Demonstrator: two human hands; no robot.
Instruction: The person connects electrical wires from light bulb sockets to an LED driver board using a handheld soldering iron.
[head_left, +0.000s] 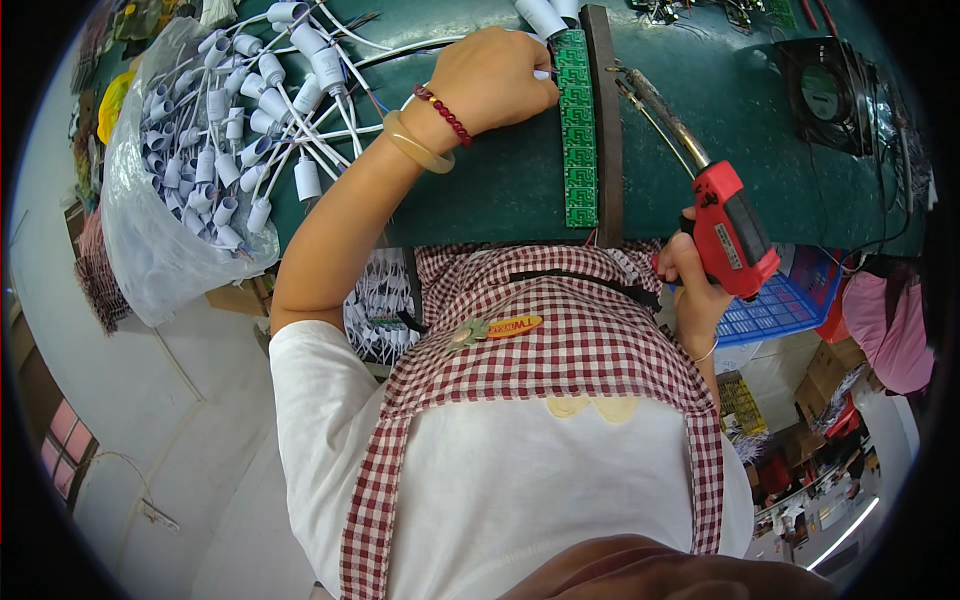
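My left hand (492, 85) is closed, its fingers pinched on a white cable (542, 74) whose short end shows beside the thumb. The fingertips are at the left edge of a long green circuit board strip (578, 140), near its upper part. That strip lies upright in view along a dark bar (605, 130). My right hand (692, 275) grips a red and black soldering gun (728, 225). Its metal tip and thin feed tube (665, 120) point up and left, a little to the right of the bar and apart from the board.
A clear plastic bag (150, 230) full of white lamp sockets (205, 165) with cables lies at the left of the green table (480, 195). A black fan (825, 95) stands at the far right. Below the table edge on the right is a blue basket (770, 310).
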